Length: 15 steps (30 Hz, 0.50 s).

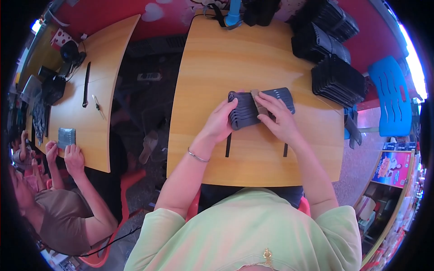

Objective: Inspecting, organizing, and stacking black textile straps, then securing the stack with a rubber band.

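A bundle of dark, flat, strap-like pieces (244,118) with rounded ends lies stacked over the middle of the wooden table. My left hand (220,120) grips its left end, thumb on top and fingers mostly hidden behind. Around the bundle's middle runs a brown band (261,108). Closed over that band, my right hand (278,118) has its fingertips on the far side and the thumb on the near side. A row of small pale marks shows at the bundle's right end. Two thin black strips (228,145) lie on the tabletop nearer to me, below the bundle.
Several stacks of black bundles (339,81) stand at the table's far right. A blue post (233,13) and black straps are at the back. Beside the right edge is a blue chair (389,97). At left, another person handles a grey piece (67,137) on a second table (97,149).
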Tool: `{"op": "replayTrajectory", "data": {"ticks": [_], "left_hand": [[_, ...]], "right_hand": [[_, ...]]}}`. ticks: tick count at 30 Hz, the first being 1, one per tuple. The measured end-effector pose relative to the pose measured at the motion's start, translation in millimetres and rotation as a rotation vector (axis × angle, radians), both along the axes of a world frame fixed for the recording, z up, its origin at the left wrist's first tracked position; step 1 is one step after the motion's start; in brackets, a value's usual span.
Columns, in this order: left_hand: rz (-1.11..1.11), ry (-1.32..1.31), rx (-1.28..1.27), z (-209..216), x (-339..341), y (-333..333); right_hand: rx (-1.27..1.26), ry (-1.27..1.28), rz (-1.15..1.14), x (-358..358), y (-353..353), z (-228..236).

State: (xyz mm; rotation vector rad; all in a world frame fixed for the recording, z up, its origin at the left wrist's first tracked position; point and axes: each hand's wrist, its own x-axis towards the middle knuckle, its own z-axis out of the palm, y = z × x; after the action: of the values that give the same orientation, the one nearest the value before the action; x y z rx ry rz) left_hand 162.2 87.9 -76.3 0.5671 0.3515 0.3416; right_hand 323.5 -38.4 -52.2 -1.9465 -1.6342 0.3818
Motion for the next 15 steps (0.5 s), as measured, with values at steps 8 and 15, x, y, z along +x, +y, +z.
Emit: {"op": "replayTrajectory", "data": {"ticks": [8, 15], "left_hand": [[-0.006, -0.035, -0.052, 1.0, 0.9, 2.0], [-0.018, -0.096, -0.115, 3.1, 0.5, 3.0]], "right_hand": [[0.011, 0.247, -0.008, -3.6, 1.9, 4.5], [0.009, 0.268, 0.007, -4.9, 3.2, 4.8]]}}
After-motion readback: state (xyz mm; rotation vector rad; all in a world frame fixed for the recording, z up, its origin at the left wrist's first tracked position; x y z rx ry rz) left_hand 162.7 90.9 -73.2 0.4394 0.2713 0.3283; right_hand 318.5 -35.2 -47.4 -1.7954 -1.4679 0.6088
